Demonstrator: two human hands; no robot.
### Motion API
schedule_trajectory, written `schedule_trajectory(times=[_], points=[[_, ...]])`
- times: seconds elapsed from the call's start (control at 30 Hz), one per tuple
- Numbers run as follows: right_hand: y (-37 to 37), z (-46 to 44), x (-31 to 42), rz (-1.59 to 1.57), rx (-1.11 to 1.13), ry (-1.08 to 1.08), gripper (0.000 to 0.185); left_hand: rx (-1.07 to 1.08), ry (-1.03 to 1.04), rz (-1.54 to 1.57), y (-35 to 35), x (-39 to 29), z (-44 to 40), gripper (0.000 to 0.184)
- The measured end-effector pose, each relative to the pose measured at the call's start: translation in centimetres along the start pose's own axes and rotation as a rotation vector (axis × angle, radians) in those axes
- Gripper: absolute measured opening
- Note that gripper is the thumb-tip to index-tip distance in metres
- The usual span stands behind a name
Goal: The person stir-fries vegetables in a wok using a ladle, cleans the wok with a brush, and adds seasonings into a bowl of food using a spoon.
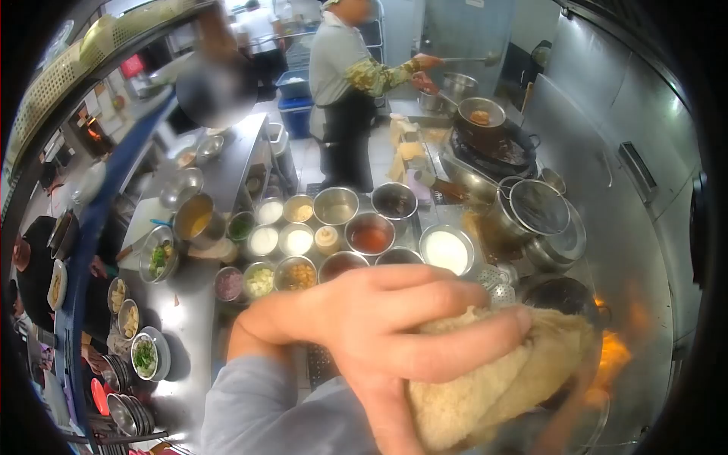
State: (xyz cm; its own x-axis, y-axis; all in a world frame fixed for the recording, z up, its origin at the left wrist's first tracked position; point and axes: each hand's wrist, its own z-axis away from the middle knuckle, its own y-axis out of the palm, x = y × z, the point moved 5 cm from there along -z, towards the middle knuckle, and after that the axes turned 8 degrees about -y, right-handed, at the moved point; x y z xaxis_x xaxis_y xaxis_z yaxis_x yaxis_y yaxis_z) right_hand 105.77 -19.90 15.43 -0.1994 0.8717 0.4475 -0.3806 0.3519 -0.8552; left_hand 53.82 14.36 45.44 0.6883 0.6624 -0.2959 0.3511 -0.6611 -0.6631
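My left hand (402,326) reaches across from the lower left, large and close to the camera. Its fingers are wrapped round a thick, folded beige cloth (485,379). Behind the cloth, a dark wok (565,296) shows in part, with orange flames (613,353) flaring at its right side. A blurred skin-toned shape (565,425) under the cloth's right end seems to be my right hand or forearm; its fingers are hidden. A perforated ladle (497,284) lies just beyond my left fingertips.
Steel containers of sauces and chopped ingredients, including a red sauce (370,236) and a white liquid (447,250), stand ahead. A strainer (540,206) rests on a pot. A co-worker (341,83) holds utensils at the far stove. Bowls of greens (144,356) line the left counter.
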Motion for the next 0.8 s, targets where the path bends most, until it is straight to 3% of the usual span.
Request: schedule_trajectory(times=[0.07,0.1,0.13,0.2,0.27,0.33,0.4,0.47,0.5,0.57,0.6,0.63,0.67,0.7,0.8], points=[[2.6,1.1,2.7,0.003,-0.108,-0.149,0.054,-0.013,-0.024,-0.030,0.1,0.1,0.1,0.061],[3.6,5.5,7.4,0.088,-0.028,-0.113,0.058,-0.020,-0.033,-0.037,0.2,0.2,0.3,0.061],[6.7,4.1,4.2,0.000,-0.114,-0.371,0.060,-0.025,-0.035,-0.039,0.4,0.4,0.3,0.062],[5.7,6.8,4.7,-0.034,-0.003,-0.318,0.063,-0.030,-0.050,-0.047,0.7,0.2,0.6,0.063],[3.4,2.8,-0.1,-0.211,0.231,-0.248,0.065,-0.045,-0.071,-0.048,1.1,0.4,0.9,0.064],[-0.2,3.2,2.7,-0.124,0.127,-0.063,0.069,-0.068,-0.093,-0.050,1.9,0.8,1.1,0.065],[0.8,0.7,2.2,-0.116,0.071,0.058,0.071,-0.106,-0.165,-0.062,3.0,2.0,1.7,0.067],[7.0,-7.6,-6.8,-0.003,0.003,-0.087,0.071,-0.185,-0.320,-0.055,4.7,4.3,3.2,0.068],[7.2,0.6,0.8,-0.052,0.062,-0.029,0.072,-0.246,-0.439,-0.006,5.8,5.9,4.7,0.069],[7.0,7.9,5.2,-0.123,0.080,-0.255,0.072,-0.385,-0.706,0.249,9.8,8.5,9.5,0.072],[6.3,7.6,2.0,-0.036,0.195,-0.273,0.069,-0.351,-0.831,0.440,12.8,9.5,12.7,0.074],[3.9,9.5,2.4,0.139,0.249,-0.214,0.067,-0.374,-0.981,0.755,15.6,10.0,15.5,0.076],[1.6,10.3,2.1,0.206,0.320,-0.182,0.067,-0.530,-1.110,1.305,17.9,9.3,17.1,0.077],[-0.6,9.6,2.1,0.211,0.354,-0.163,0.066,-0.640,-1.163,1.593,21.0,9.2,18.9,0.071],[-3.8,4.4,1.3,0.164,0.255,-0.133,0.064,-0.312,-1.072,2.211,25.9,9.0,17.5,0.067]])
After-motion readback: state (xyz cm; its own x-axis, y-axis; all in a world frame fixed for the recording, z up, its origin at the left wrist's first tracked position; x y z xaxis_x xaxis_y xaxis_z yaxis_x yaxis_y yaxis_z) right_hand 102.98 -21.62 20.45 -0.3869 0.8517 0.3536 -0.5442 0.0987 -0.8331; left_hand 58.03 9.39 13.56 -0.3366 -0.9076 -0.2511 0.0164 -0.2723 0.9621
